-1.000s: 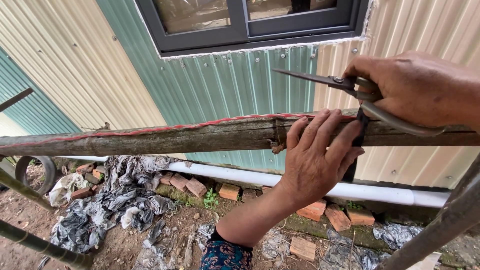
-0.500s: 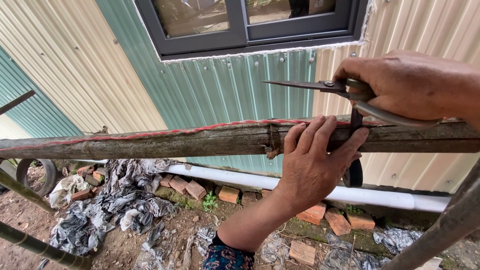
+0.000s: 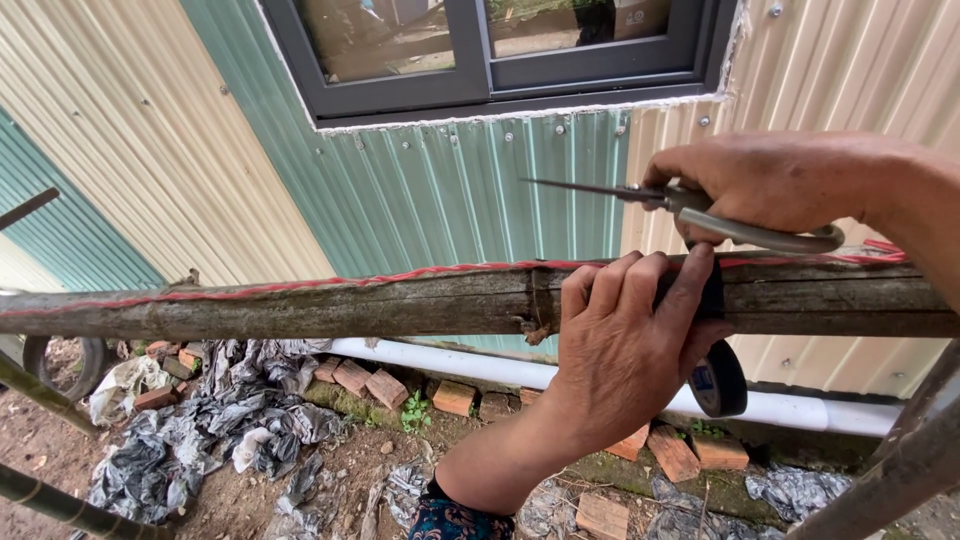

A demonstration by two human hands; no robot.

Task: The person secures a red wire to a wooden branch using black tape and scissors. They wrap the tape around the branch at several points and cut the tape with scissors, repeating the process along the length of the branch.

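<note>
- My left hand [image 3: 625, 350] wraps the pole [image 3: 300, 305], pinning black tape [image 3: 718, 378] flat against it.
- My right hand [image 3: 770, 185] grips scissors [image 3: 690, 215] above, blades pointing left, near the tape.

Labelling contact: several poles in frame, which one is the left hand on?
The left hand grips the thick horizontal wooden pole with the red cord along its top, not the thin pole lower left.

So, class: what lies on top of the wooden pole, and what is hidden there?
A thin red cord runs along the top of the wooden pole. The left hand presses black tape around it; beneath the hand, the pole and most of the tape are covered.
</note>
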